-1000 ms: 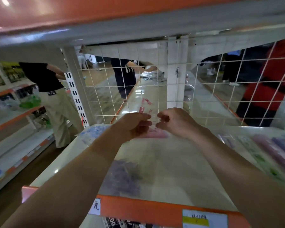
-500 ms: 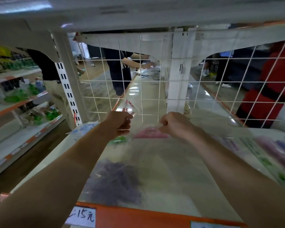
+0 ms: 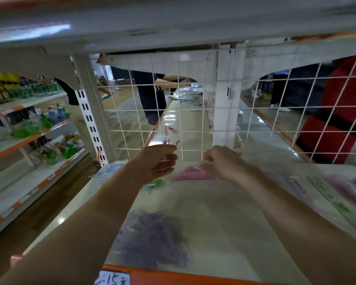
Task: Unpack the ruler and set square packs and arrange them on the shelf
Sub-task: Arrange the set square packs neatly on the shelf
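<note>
Just in front of the wire grid, low over the shelf, the left grip pinches the clear wrapper; the right grip pinches its edge beside the pink pack. The film looks light, limp and slippery, so it is probably best held at the edges.

Two bare hands mid-frame, left hand and right hand, one clear wrapper, one pink pack, one purple pack lower centre, one blue-printed pack at left, one price label at bottom edge
</note>
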Demonstrator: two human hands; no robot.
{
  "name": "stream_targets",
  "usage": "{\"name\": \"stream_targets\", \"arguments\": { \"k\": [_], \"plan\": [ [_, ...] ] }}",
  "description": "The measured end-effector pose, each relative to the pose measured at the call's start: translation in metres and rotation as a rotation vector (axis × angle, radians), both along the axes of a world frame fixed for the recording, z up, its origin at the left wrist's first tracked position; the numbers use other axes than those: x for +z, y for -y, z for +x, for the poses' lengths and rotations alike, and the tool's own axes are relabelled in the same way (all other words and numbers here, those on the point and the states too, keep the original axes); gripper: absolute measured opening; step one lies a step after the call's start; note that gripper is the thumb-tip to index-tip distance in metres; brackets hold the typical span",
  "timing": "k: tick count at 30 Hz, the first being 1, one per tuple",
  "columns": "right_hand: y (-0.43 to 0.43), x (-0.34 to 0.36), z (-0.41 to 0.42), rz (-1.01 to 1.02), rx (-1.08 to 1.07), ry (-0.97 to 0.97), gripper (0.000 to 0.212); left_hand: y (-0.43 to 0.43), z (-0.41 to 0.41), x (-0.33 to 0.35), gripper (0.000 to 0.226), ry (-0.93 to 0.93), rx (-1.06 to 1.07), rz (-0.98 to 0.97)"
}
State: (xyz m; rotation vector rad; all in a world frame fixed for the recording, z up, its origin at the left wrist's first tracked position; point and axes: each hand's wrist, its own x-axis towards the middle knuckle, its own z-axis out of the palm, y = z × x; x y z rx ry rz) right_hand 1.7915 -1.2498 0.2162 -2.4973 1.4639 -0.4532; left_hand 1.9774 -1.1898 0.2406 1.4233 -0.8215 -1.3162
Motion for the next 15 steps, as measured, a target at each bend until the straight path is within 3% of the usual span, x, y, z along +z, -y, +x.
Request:
{"name": "stream_targets", "arguments": {
  "k": [3, 6, 15],
  "plan": [
    [-0.011, 0.013, -0.01, 0.213, 0.037, 0.493, 0.018, 0.0, -0.013, 0.007, 0.002, -0.05, -0.103, -0.022],
    [-0.023, 0.024, -0.017, 0.383, 0.034, 0.776, 0.013, 0.001, -0.036, 0.014, 0.006, -0.07, -0.212, -0.044],
    [-0.041, 0.035, -0.065, 0.486, -0.109, 1.022, 0.01, 0.005, -0.097, 0.023, 0.005, 0.076, -0.326, -0.007]
  ]
}}
